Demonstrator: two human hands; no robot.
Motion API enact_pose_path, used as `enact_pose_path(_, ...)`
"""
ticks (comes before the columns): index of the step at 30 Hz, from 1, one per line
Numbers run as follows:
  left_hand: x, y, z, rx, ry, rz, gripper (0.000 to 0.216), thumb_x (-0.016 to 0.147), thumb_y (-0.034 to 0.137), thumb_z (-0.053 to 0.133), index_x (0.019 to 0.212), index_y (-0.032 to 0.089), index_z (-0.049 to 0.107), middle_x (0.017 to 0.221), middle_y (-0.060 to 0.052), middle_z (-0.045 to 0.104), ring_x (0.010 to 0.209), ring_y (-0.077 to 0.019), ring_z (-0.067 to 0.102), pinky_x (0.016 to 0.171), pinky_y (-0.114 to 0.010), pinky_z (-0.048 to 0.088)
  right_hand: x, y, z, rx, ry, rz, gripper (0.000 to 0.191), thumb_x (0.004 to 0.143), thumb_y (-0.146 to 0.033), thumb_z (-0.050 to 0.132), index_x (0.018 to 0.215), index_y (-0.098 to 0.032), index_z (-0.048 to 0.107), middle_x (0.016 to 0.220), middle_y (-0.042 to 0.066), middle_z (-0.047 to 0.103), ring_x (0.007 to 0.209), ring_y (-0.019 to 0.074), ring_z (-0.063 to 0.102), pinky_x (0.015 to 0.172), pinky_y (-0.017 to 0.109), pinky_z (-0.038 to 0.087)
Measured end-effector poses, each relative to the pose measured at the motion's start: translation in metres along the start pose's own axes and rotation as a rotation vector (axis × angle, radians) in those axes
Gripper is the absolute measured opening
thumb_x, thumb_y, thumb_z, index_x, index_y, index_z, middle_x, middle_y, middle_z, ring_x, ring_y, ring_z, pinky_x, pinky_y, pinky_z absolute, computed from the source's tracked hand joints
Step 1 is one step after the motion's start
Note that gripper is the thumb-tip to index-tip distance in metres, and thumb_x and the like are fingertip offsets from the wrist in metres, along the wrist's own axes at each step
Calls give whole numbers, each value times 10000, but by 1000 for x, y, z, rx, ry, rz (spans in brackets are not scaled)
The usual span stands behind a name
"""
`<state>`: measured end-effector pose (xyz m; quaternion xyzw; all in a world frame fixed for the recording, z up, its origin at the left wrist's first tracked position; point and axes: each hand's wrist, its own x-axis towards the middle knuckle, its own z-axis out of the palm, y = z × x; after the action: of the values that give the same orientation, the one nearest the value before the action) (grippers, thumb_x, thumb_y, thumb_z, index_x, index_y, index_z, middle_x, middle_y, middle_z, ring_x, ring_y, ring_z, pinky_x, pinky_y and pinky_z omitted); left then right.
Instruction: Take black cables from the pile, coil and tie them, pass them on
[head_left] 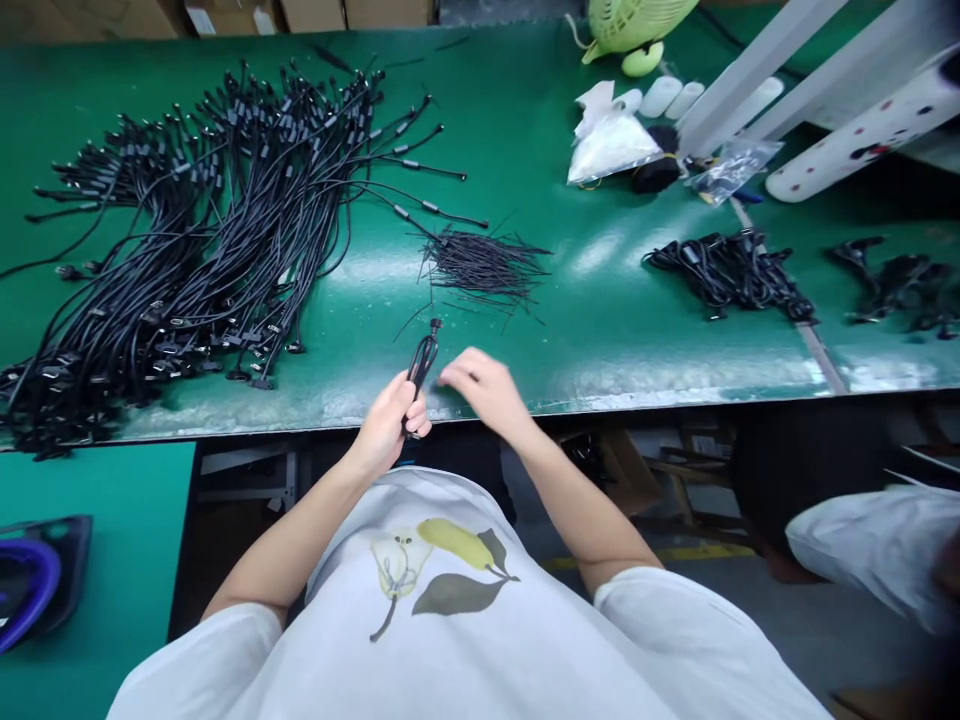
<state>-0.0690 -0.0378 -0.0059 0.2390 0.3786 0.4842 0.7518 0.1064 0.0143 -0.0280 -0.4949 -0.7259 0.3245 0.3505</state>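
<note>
My left hand (pixel 391 418) is closed around a folded black cable (pixel 424 360), held upright at the table's front edge. The cable's loops and one connector stick up above the fingers. Just to the right, my right hand (pixel 486 388) is apart from the cable, its fingers curled together and slightly blurred. Whether anything thin sits between those fingertips is too small to make out. Beyond both hands lies a loose pile of thin black twist ties (pixel 487 265). A large heap of unfolded black cables (pixel 247 210) with connectors at their ends spreads over the table's left side.
Bundled black cables (pixel 731 270) lie on the green table (pixel 600 340) to the right, with more cables (pixel 900 285) beyond a metal strip. A plastic bag (pixel 611 145), white rolls (pixel 661 97) and a light green basket (pixel 637 22) stand at the back. Another person's sleeve (pixel 870 545) shows at right.
</note>
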Motion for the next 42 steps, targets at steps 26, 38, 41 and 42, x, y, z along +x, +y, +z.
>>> enact_pose_path(26,-15,16,-35,75,-169,-464,250,709,246,767,695,132,545,595,50,411,490,-36,318,445,-165,266,-2,-78,-9,-994,-533,-1201,249,937,-80,380,837,-148,598,736,54,501,668,185,438,586,347,269)
enact_pose_path(38,-23,21,-12,212,-92,-172,108,737,187,658,680,149,575,656,23,507,627,-97,429,614,-231,360,4,-82,-3,-1076,-425,-960,281,879,-45,380,717,-144,587,619,68,501,568,184,391,540,341,180)
enact_pose_path(41,-6,20,-10,219,46,69,123,800,242,634,714,156,615,715,6,564,739,-132,498,719,-252,398,18,-79,9,-939,-385,-726,202,858,-101,434,776,-137,616,648,77,563,581,182,436,541,328,185)
enact_pose_path(42,0,19,-10,201,87,118,172,842,300,604,754,156,638,754,-10,594,798,-154,529,772,-270,413,21,-79,14,-872,-342,-656,200,863,-118,437,795,-139,623,666,76,583,592,176,457,545,321,198)
